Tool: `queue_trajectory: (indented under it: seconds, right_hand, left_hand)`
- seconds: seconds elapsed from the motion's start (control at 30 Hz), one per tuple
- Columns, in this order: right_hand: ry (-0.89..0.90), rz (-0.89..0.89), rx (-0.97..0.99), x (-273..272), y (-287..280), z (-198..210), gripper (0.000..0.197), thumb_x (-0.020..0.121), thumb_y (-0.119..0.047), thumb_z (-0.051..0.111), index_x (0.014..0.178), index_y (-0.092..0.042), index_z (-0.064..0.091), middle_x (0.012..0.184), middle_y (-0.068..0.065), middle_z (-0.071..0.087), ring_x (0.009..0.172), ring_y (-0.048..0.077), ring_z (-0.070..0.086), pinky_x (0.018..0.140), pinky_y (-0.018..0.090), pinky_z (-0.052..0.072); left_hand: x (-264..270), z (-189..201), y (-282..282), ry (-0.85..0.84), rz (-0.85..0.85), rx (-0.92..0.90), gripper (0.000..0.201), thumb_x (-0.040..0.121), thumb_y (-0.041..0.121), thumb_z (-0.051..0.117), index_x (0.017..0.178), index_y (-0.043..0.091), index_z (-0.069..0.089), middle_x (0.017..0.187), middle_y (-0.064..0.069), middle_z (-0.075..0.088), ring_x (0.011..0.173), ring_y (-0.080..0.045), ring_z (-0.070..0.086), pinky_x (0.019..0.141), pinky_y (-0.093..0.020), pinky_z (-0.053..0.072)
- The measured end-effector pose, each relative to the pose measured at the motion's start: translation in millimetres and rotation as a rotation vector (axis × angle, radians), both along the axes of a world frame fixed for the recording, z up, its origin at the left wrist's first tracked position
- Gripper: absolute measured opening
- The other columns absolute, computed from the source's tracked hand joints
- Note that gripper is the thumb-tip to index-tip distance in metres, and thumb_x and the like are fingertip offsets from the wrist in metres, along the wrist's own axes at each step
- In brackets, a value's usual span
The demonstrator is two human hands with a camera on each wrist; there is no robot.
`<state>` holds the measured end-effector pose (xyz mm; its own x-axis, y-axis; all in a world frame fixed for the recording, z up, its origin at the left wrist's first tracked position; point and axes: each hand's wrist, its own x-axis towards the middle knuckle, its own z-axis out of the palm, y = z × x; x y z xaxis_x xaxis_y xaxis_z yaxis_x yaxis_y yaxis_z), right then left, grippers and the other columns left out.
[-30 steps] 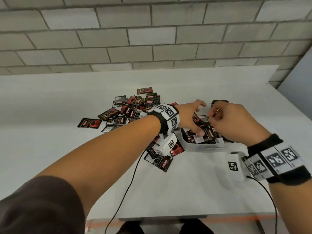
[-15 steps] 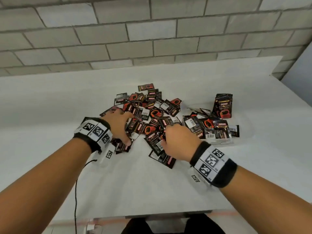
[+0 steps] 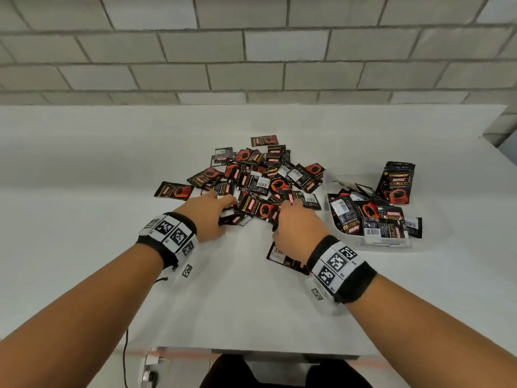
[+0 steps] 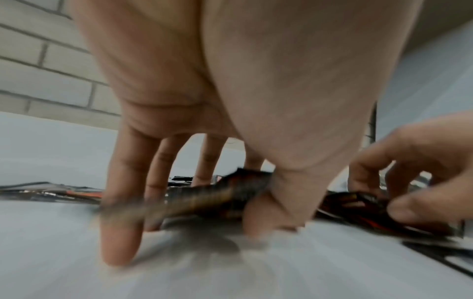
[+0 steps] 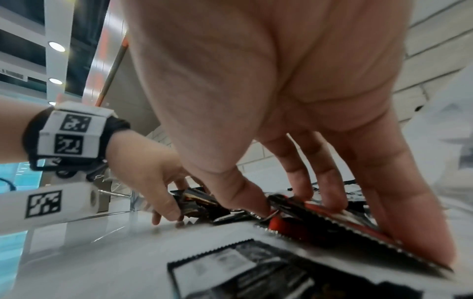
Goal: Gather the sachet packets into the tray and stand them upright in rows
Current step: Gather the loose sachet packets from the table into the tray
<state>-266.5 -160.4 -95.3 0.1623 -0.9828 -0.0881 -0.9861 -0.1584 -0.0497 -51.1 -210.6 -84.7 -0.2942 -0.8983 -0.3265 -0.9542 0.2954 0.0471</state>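
Note:
Black-and-red sachet packets (image 3: 263, 177) lie in a loose pile mid-table. The clear tray (image 3: 372, 243) to its right holds several more lying flat, with a few upright sachets (image 3: 397, 183) at its far corner. My left hand (image 3: 221, 204) is at the pile's near left edge; in the left wrist view it (image 4: 194, 218) pinches a blurred sachet (image 4: 204, 200) between thumb and fingers. My right hand (image 3: 288, 210) is at the pile's near right; its thumb and fingers (image 5: 294, 204) grip a sachet (image 5: 332, 220) there.
One flat sachet (image 3: 282, 257) lies under my right wrist, another single sachet (image 3: 173, 190) at the pile's left. A brick wall (image 3: 251, 51) runs along the table's far edge. A cable (image 3: 126, 357) hangs off the near table edge.
One second ago both hands were at the tray. They have moved left to the loose pile and taken hold of sachets there.

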Motion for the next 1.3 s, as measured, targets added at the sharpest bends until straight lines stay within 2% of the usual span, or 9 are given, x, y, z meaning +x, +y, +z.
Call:
queue_trajectory:
  seconds: [0.2,0.37,0.47,0.63,0.8,0.9,1.0,1.1,1.3]
  right_hand:
    - [-0.098,-0.007,-0.087,-15.4,-14.6,17.9,0.023,0.093,-0.002,0.05,0.116,-0.003,0.053,0.108,0.015,0.065,0.094,0.031,0.067,0.072,0.034,0.049]
    - [-0.341,0.048,-0.257,-22.0,-18.6,53.3,0.022,0.094,-0.005,0.051,0.115,-0.005,0.054,0.099,0.009,0.063,0.079,0.021,0.055,0.063,0.029,0.039]
    - [-0.54,0.141,-0.114,-23.6,-7.9,74.0,0.013,0.094,-0.009,0.052,0.105,-0.008,0.057,0.082,0.001,0.062,0.061,0.012,0.05,0.05,0.022,0.034]
    - [-0.126,0.294,0.325,-20.9,10.0,38.7,0.014,0.09,-0.014,0.051,0.103,-0.012,0.057,0.102,0.007,0.053,0.084,0.023,0.056,0.065,0.029,0.045]
    - [-0.063,0.24,0.305,-22.2,11.2,10.6,0.045,0.084,-0.011,0.055,0.128,-0.013,0.046,0.119,0.009,0.044,0.095,0.031,0.056,0.077,0.039,0.052]
    - [-0.047,0.29,0.281,-25.3,7.2,13.0,0.044,0.086,-0.012,0.051,0.13,-0.01,0.047,0.125,0.009,0.05,0.103,0.029,0.053,0.091,0.038,0.048]
    - [-0.016,0.293,0.338,-31.2,7.6,19.5,0.047,0.092,-0.024,0.051,0.136,-0.009,0.048,0.129,0.009,0.048,0.111,0.029,0.048,0.092,0.034,0.043]
    - [0.013,0.326,0.333,-36.0,10.9,17.9,0.061,0.085,-0.033,0.062,0.139,-0.013,0.044,0.127,0.006,0.044,0.112,0.028,0.045,0.092,0.04,0.05]
    - [0.034,0.303,0.299,-36.4,10.5,12.2,0.062,0.077,-0.043,0.075,0.125,-0.012,0.051,0.118,0.006,0.045,0.111,0.024,0.04,0.091,0.045,0.052]
  left_hand:
    - [-0.9,4.7,-2.9,0.081,0.029,-0.084,0.056,0.1,0.025,0.049,0.154,0.026,0.033,0.131,-0.01,0.056,0.116,-0.031,0.058,0.093,-0.04,0.049]
    - [4.3,15.4,-8.8,0.159,0.166,-0.193,0.045,0.098,0.027,0.053,0.139,0.013,0.042,0.112,-0.015,0.068,0.089,-0.031,0.062,0.075,-0.038,0.05]
    - [15.2,30.9,-12.9,0.197,0.223,-0.219,0.036,0.095,0.031,0.059,0.126,0.013,0.054,0.101,-0.012,0.069,0.085,-0.031,0.062,0.071,-0.034,0.047]
    - [27.5,65.6,-17.0,0.305,0.274,-0.247,0.019,0.084,0.028,0.068,0.098,0.017,0.064,0.082,-0.004,0.07,0.075,-0.024,0.067,0.067,-0.035,0.056]
    - [9.7,92.5,-13.3,0.377,0.156,-0.121,0.008,0.081,0.027,0.072,0.083,0.032,0.066,0.071,0.002,0.071,0.066,-0.021,0.07,0.058,-0.033,0.059]
    - [-3.6,84.9,-16.2,0.257,0.066,-0.029,0.017,0.08,0.031,0.071,0.082,0.016,0.063,0.073,-0.002,0.067,0.071,-0.022,0.063,0.059,-0.028,0.048]
    - [-18.1,60.8,-24.2,0.195,-0.004,0.101,0.057,0.07,0.045,0.066,0.109,0.004,0.068,0.121,-0.005,0.065,0.107,-0.025,0.062,0.087,-0.035,0.051]
    - [-31.8,33.0,-26.6,0.083,-0.097,0.152,0.055,0.083,0.038,0.072,0.126,0.005,0.067,0.154,0.002,0.043,0.13,-0.018,0.05,0.104,-0.029,0.043]
    - [-36.4,19.7,-32.9,-0.008,-0.114,0.086,0.04,0.079,0.038,0.074,0.102,0.006,0.07,0.111,-0.009,0.065,0.085,-0.022,0.056,0.072,-0.034,0.051]
